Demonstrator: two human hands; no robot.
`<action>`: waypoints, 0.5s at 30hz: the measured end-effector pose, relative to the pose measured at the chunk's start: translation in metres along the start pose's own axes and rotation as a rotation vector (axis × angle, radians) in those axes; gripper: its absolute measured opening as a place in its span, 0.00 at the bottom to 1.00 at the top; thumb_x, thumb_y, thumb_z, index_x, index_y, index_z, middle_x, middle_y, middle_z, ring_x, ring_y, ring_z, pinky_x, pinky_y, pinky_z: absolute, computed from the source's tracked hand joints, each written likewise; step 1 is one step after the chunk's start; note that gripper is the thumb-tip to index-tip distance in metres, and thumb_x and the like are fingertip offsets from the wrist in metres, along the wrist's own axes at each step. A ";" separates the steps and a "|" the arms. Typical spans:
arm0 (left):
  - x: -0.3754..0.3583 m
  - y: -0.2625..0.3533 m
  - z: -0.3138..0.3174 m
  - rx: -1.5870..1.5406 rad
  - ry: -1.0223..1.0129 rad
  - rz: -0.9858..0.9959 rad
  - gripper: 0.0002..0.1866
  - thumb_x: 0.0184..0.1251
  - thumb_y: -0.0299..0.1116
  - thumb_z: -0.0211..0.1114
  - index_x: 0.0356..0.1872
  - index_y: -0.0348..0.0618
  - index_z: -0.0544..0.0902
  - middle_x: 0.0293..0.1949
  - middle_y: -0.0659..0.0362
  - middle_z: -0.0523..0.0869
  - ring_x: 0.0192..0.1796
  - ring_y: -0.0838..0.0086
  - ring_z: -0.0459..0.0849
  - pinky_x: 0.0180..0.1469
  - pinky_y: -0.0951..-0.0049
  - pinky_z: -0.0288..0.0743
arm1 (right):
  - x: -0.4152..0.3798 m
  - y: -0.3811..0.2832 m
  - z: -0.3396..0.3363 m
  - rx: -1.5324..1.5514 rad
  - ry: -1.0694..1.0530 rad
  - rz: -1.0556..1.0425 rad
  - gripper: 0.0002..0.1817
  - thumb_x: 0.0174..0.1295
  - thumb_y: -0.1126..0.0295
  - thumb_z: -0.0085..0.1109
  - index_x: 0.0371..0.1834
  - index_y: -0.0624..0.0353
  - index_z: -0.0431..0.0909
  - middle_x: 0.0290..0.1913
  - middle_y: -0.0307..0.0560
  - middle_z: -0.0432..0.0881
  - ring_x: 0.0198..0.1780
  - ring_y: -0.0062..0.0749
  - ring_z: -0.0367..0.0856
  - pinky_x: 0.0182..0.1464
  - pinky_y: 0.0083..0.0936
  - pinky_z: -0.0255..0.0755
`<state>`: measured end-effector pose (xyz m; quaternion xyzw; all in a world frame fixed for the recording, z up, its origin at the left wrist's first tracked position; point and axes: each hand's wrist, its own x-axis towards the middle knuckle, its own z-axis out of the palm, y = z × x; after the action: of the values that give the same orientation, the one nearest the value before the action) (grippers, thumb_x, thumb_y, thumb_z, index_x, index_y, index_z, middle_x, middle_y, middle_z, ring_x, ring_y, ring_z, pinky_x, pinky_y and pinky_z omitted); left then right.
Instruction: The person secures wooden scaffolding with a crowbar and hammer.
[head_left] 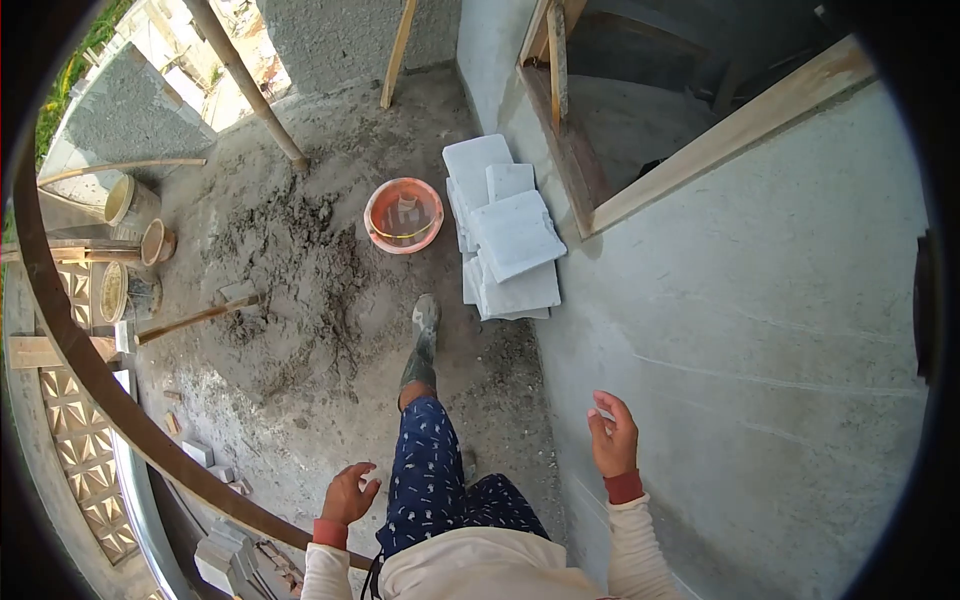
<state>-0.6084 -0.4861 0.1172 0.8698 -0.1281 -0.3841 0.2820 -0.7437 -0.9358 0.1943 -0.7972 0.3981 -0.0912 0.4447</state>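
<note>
My left hand [350, 493] hangs beside my left thigh, with its fingers loosely bent, apart from the thumb, and nothing held. Over on the right, my right hand [614, 436] is raised near the grey plastered wall [760, 350]; its fingers are half curled with a gap to the thumb, and it is bare too. One boot [424, 340] is stepping forward on the rough floor. Ahead of it sits an orange basin [372, 228] with murky water and a small object inside. White blocks or slabs [518, 235] lie in an uneven stack against the wall.
Wet mortar [290, 270] is heaped left of the basin, with a long-handled tool [195, 319] lying at its edge. Buckets [132, 203] stand at the left. A slanting pole [245, 80] meets the floor. The wooden window frame [735, 135] opens at right.
</note>
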 end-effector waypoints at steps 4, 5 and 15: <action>0.143 0.026 -0.039 0.023 -0.073 0.055 0.19 0.63 0.39 0.71 0.53 0.45 0.85 0.49 0.47 0.88 0.43 0.57 0.90 0.48 0.60 0.83 | 0.105 -0.028 0.034 -0.063 -0.036 0.042 0.17 0.67 0.71 0.63 0.58 0.61 0.80 0.55 0.53 0.83 0.55 0.41 0.84 0.51 0.33 0.81; 0.191 0.035 -0.050 0.026 -0.087 0.075 0.19 0.62 0.38 0.71 0.53 0.45 0.85 0.49 0.47 0.88 0.43 0.56 0.90 0.48 0.59 0.82 | 0.142 -0.036 0.041 -0.082 -0.032 0.045 0.17 0.67 0.71 0.63 0.58 0.61 0.80 0.54 0.53 0.83 0.55 0.42 0.84 0.51 0.33 0.81; 0.608 0.445 -0.280 0.048 0.230 0.707 0.28 0.69 0.27 0.67 0.70 0.44 0.73 0.64 0.52 0.79 0.59 0.62 0.82 0.58 0.61 0.77 | 0.311 -0.122 0.048 0.011 0.076 0.351 0.18 0.67 0.70 0.63 0.59 0.60 0.78 0.55 0.54 0.84 0.53 0.40 0.86 0.50 0.32 0.81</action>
<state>0.0045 -1.0033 0.1700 0.8156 -0.3973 -0.1595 0.3892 -0.4445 -1.0928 0.1966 -0.7090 0.5472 -0.0443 0.4426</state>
